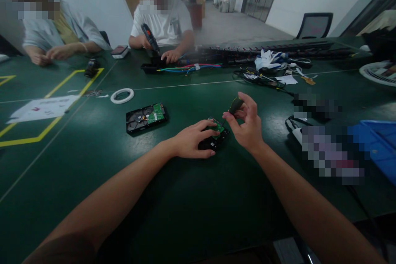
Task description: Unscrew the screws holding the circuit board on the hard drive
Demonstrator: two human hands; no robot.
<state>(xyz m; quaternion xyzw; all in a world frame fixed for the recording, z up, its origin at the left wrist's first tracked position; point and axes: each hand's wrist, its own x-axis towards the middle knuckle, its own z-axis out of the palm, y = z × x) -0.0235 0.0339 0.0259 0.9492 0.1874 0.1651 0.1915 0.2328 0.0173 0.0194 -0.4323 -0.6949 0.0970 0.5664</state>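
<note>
A hard drive with a green circuit board lies on the dark green table, partly covered by my left hand. The fingers of that hand are spread over the drive and rest on it. My right hand grips a screwdriver by its dark handle, tilted, with the shaft pointing down at the circuit board. Whether the tip sits in a screw is too small to tell. A second hard drive, also board side up, lies to the left of my left hand.
A white ring and a paper sheet lie to the left. Across the table, one person holds a power drill near coloured wires; another sits at far left. Cables, gloves and a blue bin are to the right.
</note>
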